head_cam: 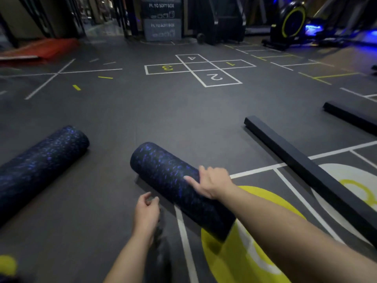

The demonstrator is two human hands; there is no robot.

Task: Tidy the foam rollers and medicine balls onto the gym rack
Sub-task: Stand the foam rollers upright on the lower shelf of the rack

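1. Floor [163, 111]: dark rubber gym flooring w/ white and yellow line markings, under both hands. Carries all items below. Gym rack: not in view, so nothing is stowed yet, by my judgement.
2. Long black beam [295, 158]: lies flat on the floor, right of the right hand, well apart from it. Not a task item; likely a trip hazard on the carry.
3. Roller A [40, 162]: foam, black w/ blue flecks. Lies on the floor far left of the left hand, untouched. Prob. next in line.
4. Roller B [163, 170]: same type, directly under the right hand, running fwd-left away from the person; near end over a yellow floor disc [234, 258]. Resting on the floor or just raised: cannot tell.
5. Right hand [214, 182]: grasping roller B around mid-length, fingers over the far side, thumb on the near side. Mid-length hold prob. chosen so the roller balances on one hand.
6. Left hand [146, 211]: released, fingers loosely curled, holding nothing. Sits just beside roller B's near side, apart from it; looks ready to support the lift.
7. Yellow object [7, 264]: far left of and below the left hand, at the picture's edge. Too blurred to say whether it is a medicine ball.
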